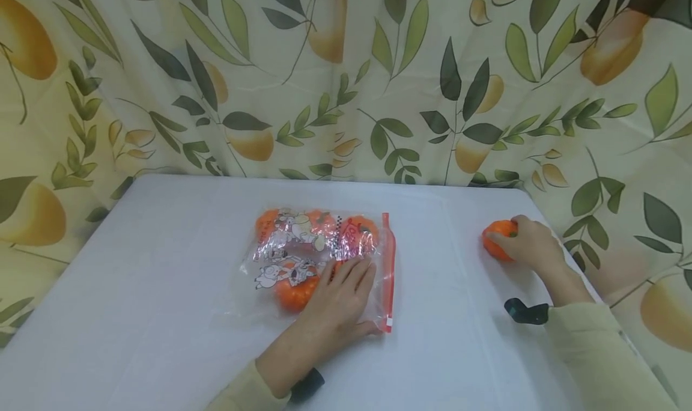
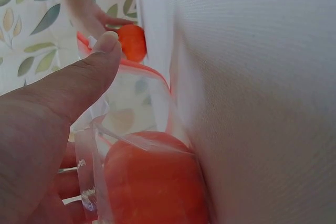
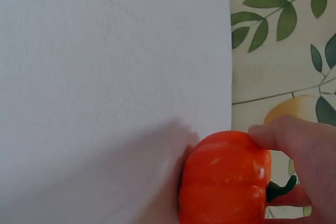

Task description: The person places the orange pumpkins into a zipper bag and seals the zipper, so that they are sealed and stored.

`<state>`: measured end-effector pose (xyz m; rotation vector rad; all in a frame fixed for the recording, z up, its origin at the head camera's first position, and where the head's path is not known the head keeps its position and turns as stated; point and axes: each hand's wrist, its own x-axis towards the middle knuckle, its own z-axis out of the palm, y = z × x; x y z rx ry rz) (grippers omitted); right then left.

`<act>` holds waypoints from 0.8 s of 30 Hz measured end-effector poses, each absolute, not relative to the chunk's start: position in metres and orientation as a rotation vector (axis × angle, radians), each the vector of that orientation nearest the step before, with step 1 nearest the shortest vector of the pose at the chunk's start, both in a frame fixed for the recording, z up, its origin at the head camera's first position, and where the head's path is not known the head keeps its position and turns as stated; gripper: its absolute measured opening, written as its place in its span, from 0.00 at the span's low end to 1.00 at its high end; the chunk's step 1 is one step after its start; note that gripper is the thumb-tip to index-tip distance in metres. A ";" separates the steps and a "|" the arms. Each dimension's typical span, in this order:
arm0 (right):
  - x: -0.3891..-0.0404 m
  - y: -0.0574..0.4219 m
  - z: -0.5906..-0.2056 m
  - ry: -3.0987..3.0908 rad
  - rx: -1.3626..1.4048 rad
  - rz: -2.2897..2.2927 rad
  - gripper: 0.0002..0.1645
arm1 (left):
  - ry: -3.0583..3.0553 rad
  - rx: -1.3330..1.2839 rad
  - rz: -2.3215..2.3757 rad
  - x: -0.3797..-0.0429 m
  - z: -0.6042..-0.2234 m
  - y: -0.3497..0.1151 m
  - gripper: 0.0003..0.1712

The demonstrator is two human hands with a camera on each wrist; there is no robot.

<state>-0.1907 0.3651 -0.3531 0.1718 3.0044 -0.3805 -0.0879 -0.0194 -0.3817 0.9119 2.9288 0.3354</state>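
Note:
A clear zip bag (image 1: 245, 285) with printed cartoon figures and a red slider edge (image 1: 388, 267) lies flat near the middle of the table. Inside it are several orange toy pumpkins (image 1: 294, 295). My left hand (image 1: 337, 306) rests on the bag's lower right part, fingers extended over the plastic and thumb by the red edge. In the left wrist view, a pumpkin (image 2: 152, 182) shows through the plastic beside that hand. Over at the table's right side, my right hand (image 1: 535, 246) holds another orange toy pumpkin (image 3: 223, 179) with a green stem (image 3: 281, 188).
The white table (image 1: 162, 249) has its right edge close beside the right hand. A curtain (image 1: 346, 86) printed with leaves and fruit hangs behind the table and at its sides. Dark wrist pieces (image 1: 525, 312) sit at both sleeves.

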 end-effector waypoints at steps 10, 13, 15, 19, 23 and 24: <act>-0.181 0.343 -0.354 3.030 0.125 -0.516 0.46 | 2.929 0.909 0.327 -0.089 -0.382 -0.019 0.58; -0.178 0.337 -0.352 3.043 0.100 -0.536 0.45 | 2.926 0.909 0.330 -0.089 -0.382 -0.020 0.59; -0.175 0.333 -0.351 3.055 0.085 -0.549 0.44 | 2.926 0.912 0.331 -0.089 -0.382 -0.020 0.59; -0.171 0.324 -0.351 3.070 0.041 -0.593 0.42 | 2.934 0.923 0.347 -0.089 -0.383 -0.020 0.59; -0.166 0.313 -0.349 3.083 -0.031 -0.642 0.40 | 2.941 0.928 0.351 -0.089 -0.383 -0.020 0.59; -0.164 0.310 -0.348 3.084 -0.045 -0.652 0.40 | 2.940 0.929 0.351 -0.089 -0.383 -0.020 0.59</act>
